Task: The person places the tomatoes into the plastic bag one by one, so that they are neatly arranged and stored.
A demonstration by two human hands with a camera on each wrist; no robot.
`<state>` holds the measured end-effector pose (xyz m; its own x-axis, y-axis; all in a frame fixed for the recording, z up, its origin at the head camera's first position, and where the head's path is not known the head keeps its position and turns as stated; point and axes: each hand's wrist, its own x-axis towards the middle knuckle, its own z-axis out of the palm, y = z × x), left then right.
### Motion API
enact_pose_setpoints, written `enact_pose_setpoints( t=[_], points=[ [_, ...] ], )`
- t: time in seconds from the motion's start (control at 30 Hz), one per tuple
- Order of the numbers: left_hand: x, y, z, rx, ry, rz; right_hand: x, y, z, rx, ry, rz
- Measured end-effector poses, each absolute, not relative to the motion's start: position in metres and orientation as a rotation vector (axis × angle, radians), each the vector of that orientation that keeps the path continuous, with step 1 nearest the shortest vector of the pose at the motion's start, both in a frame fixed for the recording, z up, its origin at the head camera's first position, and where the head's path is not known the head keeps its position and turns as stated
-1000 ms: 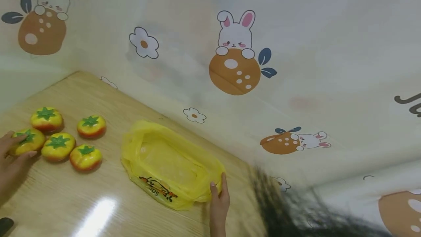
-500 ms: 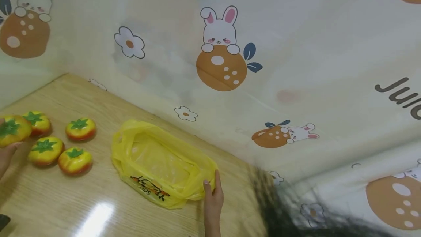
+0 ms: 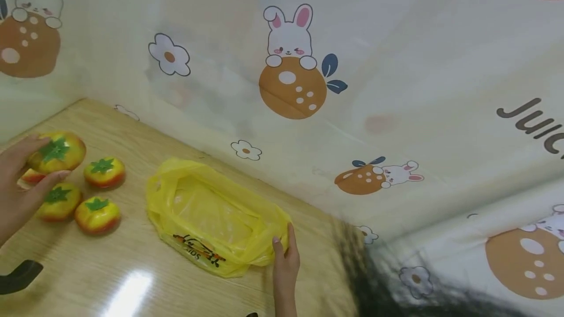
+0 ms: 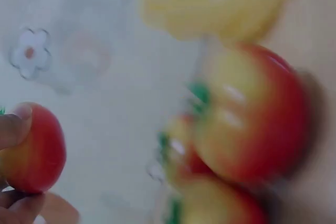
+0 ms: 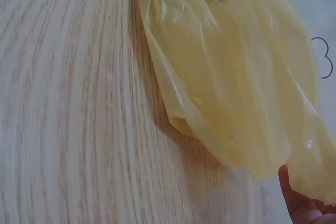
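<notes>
My left hand [image 3: 17, 180] grips a yellow-red toy persimmon [image 3: 63, 153] between thumb and fingers, raised over the others. The left wrist view shows the same held persimmon [image 4: 44, 150] at its left edge. On the table below are a persimmon at the back [image 3: 105, 172], one in front [image 3: 98, 216], another to its left [image 3: 59, 204], and one mostly hidden behind the held fruit [image 3: 33, 176]. A yellow plastic bag [image 3: 165, 224] stands with its mouth spread wide and no fruit visible inside. At its right end, my right hand [image 3: 285, 273] holds the rim, thumb inside; the right wrist view shows fingers [image 5: 286, 179] against the plastic.
The wooden table [image 3: 185, 297] meets a wall sheet [image 3: 211, 92] printed with rabbits and flowers, close behind the bag. A dark curved piece [image 3: 19, 278] juts in at the lower left. Blurred dark strands [image 3: 374, 278] cover the lower right.
My left hand has lifted the leftmost persimmon off the table, then carried it rightward over the others. The right hand keeps its hold on the bag. The head view has shifted slightly.
</notes>
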<state>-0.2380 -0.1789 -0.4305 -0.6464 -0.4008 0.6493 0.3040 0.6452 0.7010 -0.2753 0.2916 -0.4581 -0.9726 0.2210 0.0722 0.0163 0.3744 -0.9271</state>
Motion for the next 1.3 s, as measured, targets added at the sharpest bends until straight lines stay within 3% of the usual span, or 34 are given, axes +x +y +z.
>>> enact_pose_setpoints(
  t=[0.23, 0.5, 0.97, 1.3],
  points=[
    [-0.249, -0.162, -0.395, -0.015, -2.070, -1.058, -0.279, 0.282, -0.461, -0.140, -2.434, 1.708],
    [-0.253, -0.135, -0.383, -0.082, -2.135, -0.970, -0.276, 0.283, -0.459, -0.174, -2.438, 1.657],
    [-0.265, -0.078, -0.393, -0.445, -2.133, -1.015, -0.271, 0.281, -0.459, -0.154, -2.454, 1.636],
    [-0.276, -0.033, -0.406, -0.527, -2.264, -1.126, -0.270, 0.278, -0.458, -0.143, -2.434, 1.671]
  ],
)
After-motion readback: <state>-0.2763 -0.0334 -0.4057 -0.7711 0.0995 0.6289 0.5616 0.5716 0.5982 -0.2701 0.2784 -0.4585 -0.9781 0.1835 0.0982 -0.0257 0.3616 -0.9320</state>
